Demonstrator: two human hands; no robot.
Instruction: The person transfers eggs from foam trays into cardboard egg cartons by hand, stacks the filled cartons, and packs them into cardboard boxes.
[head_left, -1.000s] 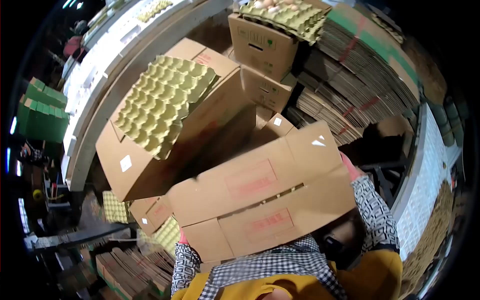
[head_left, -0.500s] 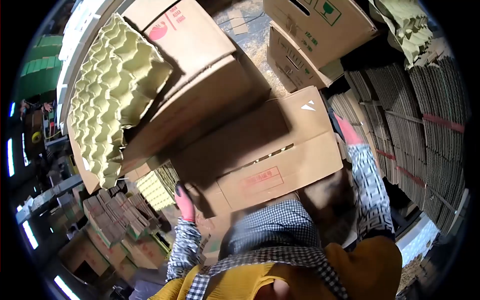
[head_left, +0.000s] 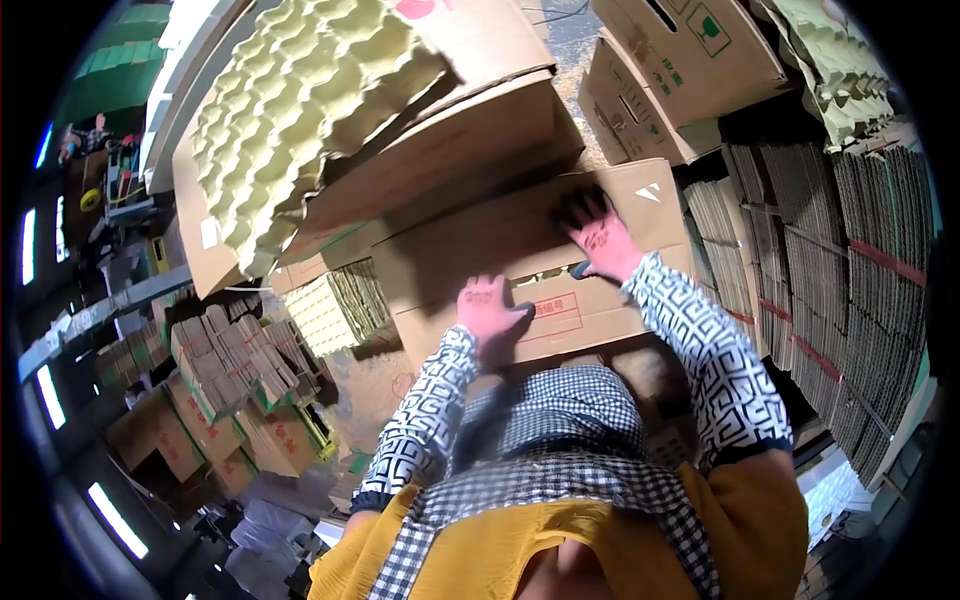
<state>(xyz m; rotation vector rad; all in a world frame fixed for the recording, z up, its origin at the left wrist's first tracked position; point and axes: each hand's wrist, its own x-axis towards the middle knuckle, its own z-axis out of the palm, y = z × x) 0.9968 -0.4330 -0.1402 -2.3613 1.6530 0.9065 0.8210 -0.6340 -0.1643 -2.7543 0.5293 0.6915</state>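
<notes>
In front of my body lies a brown cardboard box (head_left: 430, 240) with its top flaps folded nearly together. Pale bits show through the narrow slit between the flaps. My left hand (head_left: 488, 312), in a pink glove with dark fingertips, rests flat on the near flap beside a red printed stamp, thumb stretched out. Fingers spread, my right hand (head_left: 603, 238) presses across the far flap and the slit, near a white mark on the box. Neither hand grips anything. A yellowish pulp egg tray (head_left: 300, 120) sits on a larger cardboard box (head_left: 450, 140) beyond.
Bundled flat cardboard (head_left: 800, 230) stands in stacks at the right. Upright boxes (head_left: 680, 70) and more egg trays (head_left: 835, 70) are at the upper right. A pale tray stack (head_left: 325, 312) sits left of my box. Another person (head_left: 95, 132) is far off at the upper left.
Both hands have moved from the box's two ends onto its top, the left one rightward and up, the right one leftward. The flaps stay folded down. My view has shifted slightly.
</notes>
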